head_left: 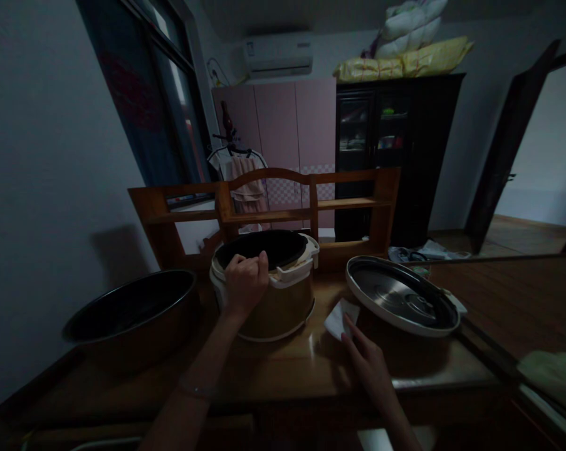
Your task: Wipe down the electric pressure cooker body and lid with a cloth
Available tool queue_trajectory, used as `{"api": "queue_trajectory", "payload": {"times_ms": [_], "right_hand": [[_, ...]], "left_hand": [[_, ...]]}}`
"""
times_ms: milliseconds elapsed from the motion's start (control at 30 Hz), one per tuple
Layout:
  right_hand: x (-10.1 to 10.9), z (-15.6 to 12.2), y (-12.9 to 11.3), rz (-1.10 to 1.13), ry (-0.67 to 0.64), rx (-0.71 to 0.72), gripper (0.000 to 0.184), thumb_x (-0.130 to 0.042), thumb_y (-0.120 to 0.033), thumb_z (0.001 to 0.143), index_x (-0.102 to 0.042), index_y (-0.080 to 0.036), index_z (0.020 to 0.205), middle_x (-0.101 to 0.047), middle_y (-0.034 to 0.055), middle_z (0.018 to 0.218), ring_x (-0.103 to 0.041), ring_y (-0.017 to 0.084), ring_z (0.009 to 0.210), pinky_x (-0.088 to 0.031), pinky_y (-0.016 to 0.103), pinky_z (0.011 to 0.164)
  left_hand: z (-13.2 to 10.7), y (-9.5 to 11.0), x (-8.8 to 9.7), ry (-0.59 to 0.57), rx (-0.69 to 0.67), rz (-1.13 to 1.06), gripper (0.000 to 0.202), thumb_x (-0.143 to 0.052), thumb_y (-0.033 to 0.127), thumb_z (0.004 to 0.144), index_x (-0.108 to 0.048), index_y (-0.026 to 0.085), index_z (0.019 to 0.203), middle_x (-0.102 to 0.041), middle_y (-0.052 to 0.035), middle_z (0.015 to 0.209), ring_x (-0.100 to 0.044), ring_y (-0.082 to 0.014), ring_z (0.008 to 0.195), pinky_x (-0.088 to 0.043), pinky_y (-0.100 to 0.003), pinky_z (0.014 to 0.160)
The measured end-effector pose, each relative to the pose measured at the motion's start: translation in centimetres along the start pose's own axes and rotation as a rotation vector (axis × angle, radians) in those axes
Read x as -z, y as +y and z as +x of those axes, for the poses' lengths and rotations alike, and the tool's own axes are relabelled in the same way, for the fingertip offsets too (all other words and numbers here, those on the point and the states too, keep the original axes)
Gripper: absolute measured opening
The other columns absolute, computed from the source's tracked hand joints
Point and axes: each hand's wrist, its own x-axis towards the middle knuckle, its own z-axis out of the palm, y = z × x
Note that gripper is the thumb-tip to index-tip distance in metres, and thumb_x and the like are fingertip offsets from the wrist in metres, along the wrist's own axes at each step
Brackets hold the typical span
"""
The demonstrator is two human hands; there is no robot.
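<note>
The left hand curls at the near rim of the electric cooker, mid-table; I can't tell whether it grips. Just right of it, the right hand pinches a white tissue near the upturned lid.

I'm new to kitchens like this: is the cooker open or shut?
Open: the cooker shows its dark interior, and a round lid lies apart, to its right.
</note>
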Motion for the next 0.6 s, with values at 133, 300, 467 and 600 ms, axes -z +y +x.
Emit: {"api": "queue_trajectory", "payload": {"times_ms": [133,300,467,600], "right_hand": [[-0.1,0.0,0.1,0.017,-0.002,0.012,0.058,-0.056,-0.055,0.094,-0.057,-0.021,0.141,-0.054,0.0094,0.145,-0.051,0.033,0.136,-0.038,0.051,0.115],[-0.2,0.1,0.1,0.027,0.007,0.017,0.059,-0.054,-0.054,0.095,-0.056,-0.019,0.142,-0.055,0.0102,0.145,-0.052,0.032,0.136,-0.037,0.052,0.115],[-0.3,0.2,0.0,0.034,0.028,0.038,0.056,-0.056,-0.053,0.094,-0.057,-0.021,0.141,-0.056,0.0096,0.143,-0.053,0.032,0.134,-0.039,0.053,0.114],[-0.3,0.3,0.4,0.045,0.015,0.053,0.055,-0.057,-0.052,0.094,-0.059,-0.021,0.14,-0.058,0.0099,0.141,-0.055,0.032,0.133,-0.04,0.052,0.113]], "left_hand": [[-0.4,-2.8,0.6,-0.039,0.017,-0.137,0.052,-0.035,0.037,0.1,-0.062,0.02,0.059,-0.068,-0.0066,0.062,-0.057,-0.0175,0.059,-0.042,-0.035,0.074],[-0.8,-7.2,1.0,-0.109,0.073,-0.367,0.048,-0.033,0.04,0.097,-0.063,0.021,0.064,-0.07,-0.0058,0.069,-0.064,-0.0192,0.068,-0.046,-0.034,0.074],[-1.4,-11.6,0.8,-0.105,0.078,-0.416,0.045,-0.036,0.044,0.09,-0.063,0.023,0.062,-0.07,-0.0062,0.071,-0.065,-0.0212,0.068,-0.05,-0.036,0.074],[-1.8,-13.3,1.0,-0.067,0.057,-0.404,0.039,-0.042,0.05,0.082,-0.063,0.025,0.06,-0.069,-0.0057,0.069,-0.065,-0.0227,0.07,-0.05,-0.036,0.073]]}}
